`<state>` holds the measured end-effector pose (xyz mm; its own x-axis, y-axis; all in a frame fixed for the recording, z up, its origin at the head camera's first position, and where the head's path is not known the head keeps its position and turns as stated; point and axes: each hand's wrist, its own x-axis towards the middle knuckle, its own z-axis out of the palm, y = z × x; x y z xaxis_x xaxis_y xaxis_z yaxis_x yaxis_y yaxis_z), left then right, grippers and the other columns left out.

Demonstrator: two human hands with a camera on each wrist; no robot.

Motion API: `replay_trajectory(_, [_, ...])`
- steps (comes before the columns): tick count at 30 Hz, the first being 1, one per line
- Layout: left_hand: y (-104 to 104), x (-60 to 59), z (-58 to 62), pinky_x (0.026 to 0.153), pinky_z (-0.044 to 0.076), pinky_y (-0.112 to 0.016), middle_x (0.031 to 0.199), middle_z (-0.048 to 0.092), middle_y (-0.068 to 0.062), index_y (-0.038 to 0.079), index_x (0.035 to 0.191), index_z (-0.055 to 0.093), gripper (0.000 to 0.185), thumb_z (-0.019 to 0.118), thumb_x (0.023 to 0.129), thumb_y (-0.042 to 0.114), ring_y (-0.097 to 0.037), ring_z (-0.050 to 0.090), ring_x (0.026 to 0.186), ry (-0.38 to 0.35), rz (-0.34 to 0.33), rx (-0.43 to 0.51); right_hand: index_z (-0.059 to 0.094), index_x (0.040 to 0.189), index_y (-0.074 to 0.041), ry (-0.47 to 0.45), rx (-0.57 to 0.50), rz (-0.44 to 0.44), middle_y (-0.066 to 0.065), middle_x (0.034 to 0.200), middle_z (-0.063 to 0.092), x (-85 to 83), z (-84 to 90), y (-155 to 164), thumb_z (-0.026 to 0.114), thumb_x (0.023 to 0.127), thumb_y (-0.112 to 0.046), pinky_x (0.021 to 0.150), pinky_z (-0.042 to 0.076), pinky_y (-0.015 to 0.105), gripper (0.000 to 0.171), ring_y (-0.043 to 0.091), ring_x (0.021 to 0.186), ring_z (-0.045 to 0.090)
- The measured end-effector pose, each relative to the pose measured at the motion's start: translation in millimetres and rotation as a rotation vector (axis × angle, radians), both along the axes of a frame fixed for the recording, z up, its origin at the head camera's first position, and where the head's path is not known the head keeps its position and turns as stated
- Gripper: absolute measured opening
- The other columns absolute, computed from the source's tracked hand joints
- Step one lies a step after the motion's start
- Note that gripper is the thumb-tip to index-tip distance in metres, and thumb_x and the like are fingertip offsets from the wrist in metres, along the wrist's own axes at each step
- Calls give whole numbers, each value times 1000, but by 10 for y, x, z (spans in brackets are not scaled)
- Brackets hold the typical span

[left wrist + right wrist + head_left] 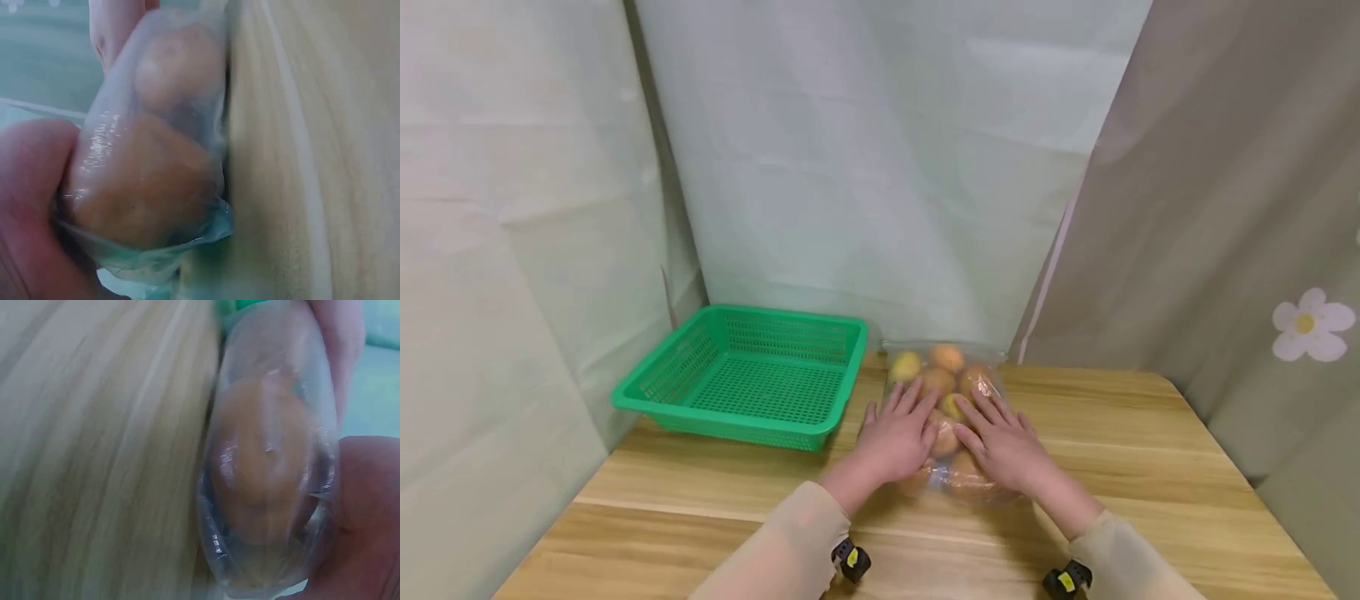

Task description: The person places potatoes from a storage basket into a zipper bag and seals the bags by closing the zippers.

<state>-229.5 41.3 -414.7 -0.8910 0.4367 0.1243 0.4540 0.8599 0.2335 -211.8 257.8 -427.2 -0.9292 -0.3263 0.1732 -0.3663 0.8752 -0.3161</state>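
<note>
A clear plastic zip bag point(981, 492) filled with several round orange and yellow fruits point(947, 358) lies flat on the wooden table. My left hand point(895, 437) rests on the bag's left side, fingers spread and pointing away from me. On its right side my right hand point(1006, 446) lies the same way, its fingers extended over the fruits. Both wrist views show the bag's near end, with an orange fruit point(140, 181) pressed against the film in the left one and another orange fruit point(265, 456) in the right one. Parts of the bag are hidden beneath my palms.
To the left of the bag stands a green plastic basket point(760, 429) with perforated walls, nothing in it. The wooden table point(1150, 475) reaches back to a pale curtain point(880, 167). A grey-brown curtain point(1195, 208) with a white flower hangs at right.
</note>
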Motion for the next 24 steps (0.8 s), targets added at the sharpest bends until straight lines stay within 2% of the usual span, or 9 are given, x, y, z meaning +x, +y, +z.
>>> replay_trajectory(3, [-12, -31, -41, 123, 26, -78, 183, 22, -9, 23, 175, 35, 59, 37, 119, 44, -43, 20, 166, 13, -15, 14, 39, 173, -17, 7, 16, -20, 21, 179, 27, -16, -50, 9, 34, 119, -55, 120, 20, 85, 66, 53, 163, 22])
replay_trajectory(7, [-38, -9, -96, 123, 29, -77, 183, 21, -8, 23, 177, 31, 63, 35, 119, 48, -42, 22, 166, -22, -33, 17, 36, 175, -21, 25, 47, -18, 19, 181, 23, -1, -106, 19, 29, 119, -60, 119, 21, 85, 68, 50, 164, 19])
replay_trajectory(10, [-50, 21, -124, 123, 30, -76, 183, 21, -9, 22, 177, 29, 64, 36, 119, 49, -41, 22, 166, -28, -43, 27, 38, 174, -21, 20, 54, -16, 20, 181, 23, 45, -59, 5, 34, 119, -56, 118, 22, 85, 65, 51, 164, 19])
replay_trajectory(16, [-72, 56, -124, 123, 27, -77, 183, 19, -9, 20, 176, 31, 66, 36, 119, 53, -41, 21, 166, 16, -46, 15, 39, 173, -16, -30, 42, -14, 21, 180, 22, 106, 109, -21, 41, 120, -49, 121, 20, 83, 63, 52, 164, 19])
replay_trajectory(19, [-72, 46, -118, 122, 26, -79, 183, 19, -7, 20, 177, 31, 67, 36, 119, 55, -42, 20, 166, 31, -59, 25, 40, 173, -14, -31, 29, -25, 23, 179, 24, 98, 120, 10, 42, 120, -47, 120, 22, 84, 62, 53, 163, 21])
replay_trajectory(24, [-56, -14, -127, 122, 27, -78, 183, 21, -7, 21, 176, 31, 67, 35, 119, 55, -40, 21, 166, 29, -82, 33, 40, 172, -13, 2, -15, -34, 27, 177, 27, 45, 30, 64, 42, 119, -49, 116, 24, 86, 64, 55, 161, 23])
